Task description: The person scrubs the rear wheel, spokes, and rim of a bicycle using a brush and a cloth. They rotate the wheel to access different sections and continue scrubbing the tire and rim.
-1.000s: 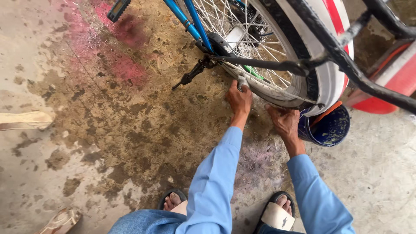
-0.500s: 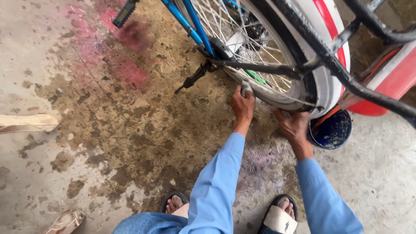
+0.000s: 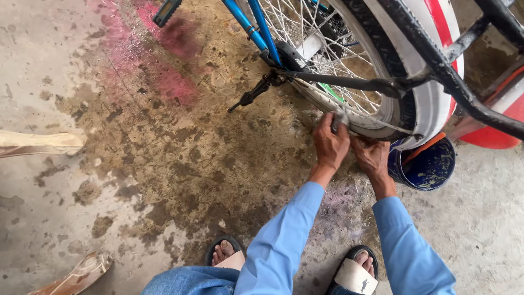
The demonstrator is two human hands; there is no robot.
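Crouched over a stained concrete floor (image 3: 82, 180), a person in a light blue long-sleeved shirt worked with two bare hands at the lower rim of one bicycle wheel (image 3: 349, 65), its silver spokes fanning out behind a black tyre and a white mudguard. One small grey cloth (image 3: 341, 116) sat pressed against the tyre at the wheel's lowest stretch. The left hand (image 3: 331, 146) was curled shut around that cloth, fingers wrapped over it and thumb tucked beneath, holding it to the rubber. The right hand (image 3: 373, 157) lay just beside the left, its fingers bent and resting against the tyre's underside; whether it gripped anything could not be told from this angle. The cloth thus lay at the top of the left hand's grasp, up and to the left of the right hand.

One blue bucket (image 3: 426, 166) stood just to the right of the right hand, partly tucked under the mudguard. One black kickstand (image 3: 252, 95) slanted down to the floor left of the wheel, and one pedal (image 3: 166, 11) showed near the top edge. Two blue frame tubes (image 3: 254, 27) ran up from the hub. Two sandalled feet, the left foot (image 3: 226, 254) and the right foot (image 3: 357, 270), were planted below the arms. A pink stain (image 3: 164, 76) marked the concrete at upper left.
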